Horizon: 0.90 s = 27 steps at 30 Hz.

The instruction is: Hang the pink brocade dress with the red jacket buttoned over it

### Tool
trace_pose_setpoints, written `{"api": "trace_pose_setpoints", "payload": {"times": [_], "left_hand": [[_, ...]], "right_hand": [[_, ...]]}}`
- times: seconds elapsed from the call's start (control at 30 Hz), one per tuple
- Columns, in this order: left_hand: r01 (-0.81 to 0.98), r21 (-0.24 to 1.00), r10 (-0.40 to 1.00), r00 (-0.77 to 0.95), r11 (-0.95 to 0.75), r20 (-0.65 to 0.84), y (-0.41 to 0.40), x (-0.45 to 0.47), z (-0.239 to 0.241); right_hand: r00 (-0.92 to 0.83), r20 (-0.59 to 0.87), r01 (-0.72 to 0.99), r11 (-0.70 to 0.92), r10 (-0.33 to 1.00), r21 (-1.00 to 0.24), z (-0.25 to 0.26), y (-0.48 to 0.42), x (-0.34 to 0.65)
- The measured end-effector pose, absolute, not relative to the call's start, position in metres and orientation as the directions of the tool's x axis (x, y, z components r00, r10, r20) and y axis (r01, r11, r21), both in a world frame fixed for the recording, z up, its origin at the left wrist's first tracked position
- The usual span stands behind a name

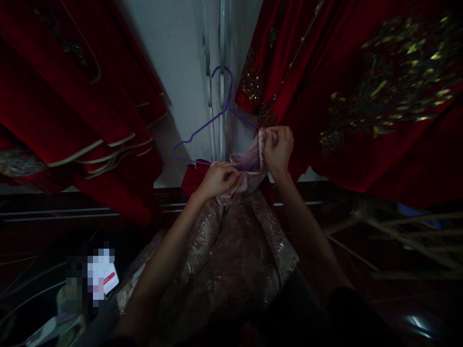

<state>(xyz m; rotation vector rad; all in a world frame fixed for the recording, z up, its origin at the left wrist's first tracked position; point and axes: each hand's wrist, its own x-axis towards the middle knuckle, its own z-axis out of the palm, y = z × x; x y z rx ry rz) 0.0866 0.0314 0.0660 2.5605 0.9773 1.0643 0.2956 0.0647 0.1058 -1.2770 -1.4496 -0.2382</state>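
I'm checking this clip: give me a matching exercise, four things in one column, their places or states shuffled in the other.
1. Thin purple clothes hanger
2. Pale pink, shiny patterned garment
3. Red fabric with cream piping
4. Red fabric with large gold design

A. Held near its top by the left hand and right hand
B. At the right side of the view
C. Hook uppermost, in front of a pale wall
D. At the left side of the view

Pairs: 1-C; 2-A; 3-D; 4-B
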Motion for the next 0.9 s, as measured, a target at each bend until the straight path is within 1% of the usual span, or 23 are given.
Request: {"api": "trace_pose_setpoints", "payload": {"times": [0.1, 0.3, 0.37, 0.4, 0.47, 0.5, 0.53, 0.57, 0.6, 0.63, 0.7, 0.77, 0.9], "left_hand": [[0.454, 0.442, 0.633, 0.519, -0.774, 0.575, 0.033, 0.106, 0.063], [0.509, 0.414, 0.653, 0.519, -0.755, 0.551, 0.026, 0.104, 0.063], [0.472, 0.443, 0.646, 0.521, -0.762, 0.557, 0.027, 0.092, 0.065], [0.443, 0.477, 0.651, 0.507, -0.759, 0.565, 0.031, 0.083, 0.066], [0.403, 0.574, 0.701, 0.411, -0.713, 0.582, 0.042, 0.060, 0.065], [0.402, 0.627, 0.745, 0.334, -0.667, 0.578, 0.049, 0.045, 0.062], [0.425, 0.678, 0.792, 0.201, -0.600, 0.576, 0.058, 0.029, 0.057], [0.477, 0.701, 0.818, 0.071, -0.530, 0.571, 0.066, 0.010, 0.052], [0.553, 0.697, 0.817, -0.049, -0.457, 0.574, 0.074, -0.009, 0.045], [0.623, 0.688, 0.809, -0.146, -0.372, 0.569, 0.081, -0.029, 0.038], [0.685, 0.691, 0.782, -0.293, -0.230, 0.551, 0.091, -0.066, 0.024], [0.701, 0.692, 0.757, -0.356, -0.171, 0.547, 0.095, -0.094, 0.014], [0.690, 0.700, 0.756, -0.354, -0.187, 0.551, 0.095, -0.114, 0.006]], "right_hand": [[0.193, 0.812, 0.783, 0.412, 0.552, -0.466, 0.108, 0.086, 0.301], [0.089, 0.767, 0.797, 0.417, 0.635, -0.437, 0.097, 0.102, 0.314], [0.092, 0.759, 0.801, 0.404, 0.645, -0.441, 0.093, 0.096, 0.312], [0.094, 0.755, 0.802, 0.400, 0.649, -0.443, 0.092, 0.092, 0.311], [0.095, 0.754, 0.806, 0.393, 0.650, -0.442, 0.091, 0.086, 0.309], [0.099, 0.757, 0.812, 0.387, 0.646, -0.437, 0.091, 0.085, 0.308], [0.103, 0.762, 0.819, 0.380, 0.640, -0.430, 0.091, 0.085, 0.308], [0.105, 0.767, 0.826, 0.373, 0.633, -0.422, 0.091, 0.086, 0.309], [0.107, 0.771, 0.831, 0.369, 0.628, -0.416, 0.091, 0.088, 0.310], [0.107, 0.773, 0.833, 0.368, 0.626, -0.413, 0.091, 0.089, 0.310], [0.107, 0.771, 0.829, 0.372, 0.628, -0.418, 0.090, 0.093, 0.311], [0.111, 0.770, 0.821, 0.378, 0.629, -0.427, 0.089, 0.094, 0.311], [0.113, 0.781, 0.820, 0.387, 0.614, -0.423, 0.088, 0.095, 0.311]]}}
